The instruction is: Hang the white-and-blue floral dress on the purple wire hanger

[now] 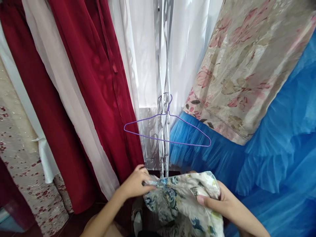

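Note:
Low in the view I hold a cream garment with a blue and green floral print; its lower part runs out of the picture. My left hand pinches its left upper edge. At the other end my right hand grips the cloth, thumb lying over the front and fingers mostly hidden behind it. Above the garment, apart from both hands, a purple wire hanger hangs by its hook on a pale metal rack strip, with nothing on it.
Dark red cloth and pale lengths hang on the left. White curtains hang behind the rack. On the right are a beige floral cloth and blue tulle. A shoe shows below.

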`<action>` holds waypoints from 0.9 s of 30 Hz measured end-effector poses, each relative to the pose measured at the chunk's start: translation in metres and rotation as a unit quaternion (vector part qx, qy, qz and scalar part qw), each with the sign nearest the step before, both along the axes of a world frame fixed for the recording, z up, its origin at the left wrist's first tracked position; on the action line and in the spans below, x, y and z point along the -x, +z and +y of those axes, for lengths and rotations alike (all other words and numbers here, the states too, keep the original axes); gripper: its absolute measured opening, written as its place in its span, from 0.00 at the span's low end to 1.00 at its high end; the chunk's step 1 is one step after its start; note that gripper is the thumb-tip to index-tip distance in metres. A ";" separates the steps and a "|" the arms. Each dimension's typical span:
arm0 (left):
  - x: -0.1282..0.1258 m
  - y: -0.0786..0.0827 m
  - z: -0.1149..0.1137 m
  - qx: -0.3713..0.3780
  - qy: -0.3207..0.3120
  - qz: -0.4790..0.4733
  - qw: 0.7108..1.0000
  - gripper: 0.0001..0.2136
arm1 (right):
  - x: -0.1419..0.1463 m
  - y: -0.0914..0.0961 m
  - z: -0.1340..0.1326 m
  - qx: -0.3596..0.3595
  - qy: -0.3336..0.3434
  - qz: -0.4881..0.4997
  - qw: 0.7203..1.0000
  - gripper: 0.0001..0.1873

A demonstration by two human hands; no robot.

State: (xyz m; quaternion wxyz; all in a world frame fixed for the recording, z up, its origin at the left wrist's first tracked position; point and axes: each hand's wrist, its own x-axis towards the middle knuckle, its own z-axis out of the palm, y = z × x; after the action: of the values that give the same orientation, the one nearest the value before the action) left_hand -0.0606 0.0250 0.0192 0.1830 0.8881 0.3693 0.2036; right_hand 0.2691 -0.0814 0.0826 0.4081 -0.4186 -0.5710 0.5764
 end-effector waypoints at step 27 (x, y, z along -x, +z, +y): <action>-0.012 0.167 0.084 -0.296 0.118 -0.189 0.929 0.11 | -0.017 0.028 0.099 -0.324 -0.411 -0.114 0.844 0.32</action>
State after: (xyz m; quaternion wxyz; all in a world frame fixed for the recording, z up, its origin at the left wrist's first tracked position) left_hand -0.0488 0.1095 0.1858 -0.0476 0.7969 0.3528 0.4881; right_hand 0.2857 0.0178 0.1102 0.6521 -0.5220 -0.5429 0.0863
